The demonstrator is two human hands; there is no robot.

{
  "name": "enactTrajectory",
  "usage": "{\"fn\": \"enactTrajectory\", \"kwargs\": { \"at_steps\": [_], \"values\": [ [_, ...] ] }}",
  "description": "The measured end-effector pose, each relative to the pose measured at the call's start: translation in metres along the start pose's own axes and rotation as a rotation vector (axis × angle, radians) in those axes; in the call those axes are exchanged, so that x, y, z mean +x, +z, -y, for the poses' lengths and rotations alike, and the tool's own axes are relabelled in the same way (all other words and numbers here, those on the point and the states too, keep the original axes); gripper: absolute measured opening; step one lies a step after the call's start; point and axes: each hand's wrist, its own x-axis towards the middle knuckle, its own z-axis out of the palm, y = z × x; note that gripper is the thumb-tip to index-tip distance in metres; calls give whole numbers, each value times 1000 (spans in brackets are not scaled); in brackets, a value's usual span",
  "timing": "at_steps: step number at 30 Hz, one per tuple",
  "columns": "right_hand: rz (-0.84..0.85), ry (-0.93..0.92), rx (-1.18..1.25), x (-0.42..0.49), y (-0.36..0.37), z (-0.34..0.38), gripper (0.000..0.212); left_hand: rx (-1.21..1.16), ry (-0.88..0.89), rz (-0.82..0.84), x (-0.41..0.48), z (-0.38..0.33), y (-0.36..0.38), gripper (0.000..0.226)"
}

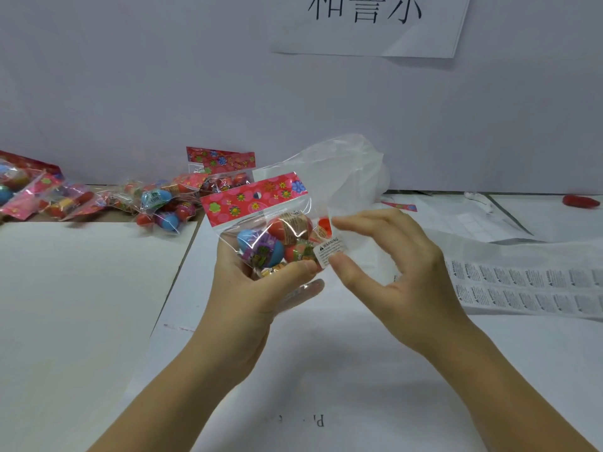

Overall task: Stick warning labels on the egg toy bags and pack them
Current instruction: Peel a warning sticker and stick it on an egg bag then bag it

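My left hand (pixel 261 288) grips an egg toy bag (pixel 270 236) from below, thumb across its lower front. The bag has a red flowered header and holds blue and red eggs. A white warning label (pixel 331 251) sits on its lower right corner. My right hand (pixel 385 256) is beside that corner, thumb tip touching the label's edge, index finger curved above it; whether the fingers pinch the clear plastic there I cannot tell. A larger clear plastic bag (pixel 346 177) rises behind the toy bag.
More egg toy bags (pixel 156 203) lie piled at the back left and far left (pixel 29 194). A sheet of warning labels (pixel 528 285) lies to the right. A red object (pixel 582 201) rests at the far right by the wall. White paper covers the table.
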Motion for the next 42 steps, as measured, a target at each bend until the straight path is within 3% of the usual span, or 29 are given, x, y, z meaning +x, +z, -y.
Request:
{"fn": "enactTrajectory", "kwargs": {
  "at_steps": [6,9,20,28,33,37,42],
  "values": [
    [65,-125,-15,1,-1,1,40,36,-1,13,0,1,0,76],
    [93,-158,-27,1,-1,0,31,66,-26,38,1,1,-3,73],
    [140,-212,-57,3,-2,-4,13,143,-125,132,5,-2,-7,85],
    [177,-187,-51,2,-2,-4,14,128,-139,167,5,-7,-6,76],
    [110,-206,14,1,-2,-2,22,47,-140,128,5,-9,-7,71],
    [51,-338,-208,2,-2,-3,16,79,-123,113,6,-9,-7,75],
    [1,-382,-310,4,-2,-4,18,57,-133,147,6,-7,-8,83]
  ]
}}
